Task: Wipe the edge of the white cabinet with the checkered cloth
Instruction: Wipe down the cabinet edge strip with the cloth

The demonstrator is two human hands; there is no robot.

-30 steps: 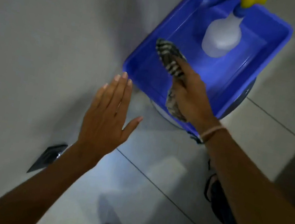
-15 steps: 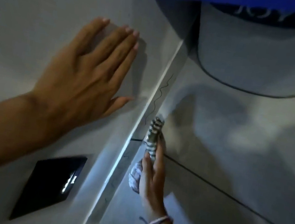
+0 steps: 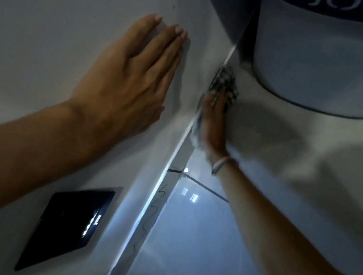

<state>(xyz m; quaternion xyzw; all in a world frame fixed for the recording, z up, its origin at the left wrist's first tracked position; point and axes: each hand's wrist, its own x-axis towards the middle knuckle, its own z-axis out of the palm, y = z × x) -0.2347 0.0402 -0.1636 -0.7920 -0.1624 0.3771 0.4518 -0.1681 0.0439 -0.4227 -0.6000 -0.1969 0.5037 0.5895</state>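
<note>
The white cabinet (image 3: 57, 27) fills the left half of the view, and its narrow edge (image 3: 156, 195) runs diagonally from bottom centre up to the top right. My left hand (image 3: 126, 85) lies flat on the cabinet face, fingers together and pointing up. My right hand (image 3: 214, 123) presses the checkered cloth (image 3: 227, 82) against the edge, high up, just below a white bucket. Part of the cloth sticks out past my fingertips; the rest is bunched under the palm. A squiggly dark mark (image 3: 149, 213) shows on the edge lower down.
A white bucket (image 3: 332, 61) with a blue band stands on the tiled floor (image 3: 193, 247) at top right, close to the cabinet edge. A black square plate (image 3: 69, 226) is set in the cabinet face at lower left.
My right hand has slid the cloth up along the edge towards the bucket. One second ago it was lifting the cloth from a blue bin. My left hand stays flat on the cabinet.
</note>
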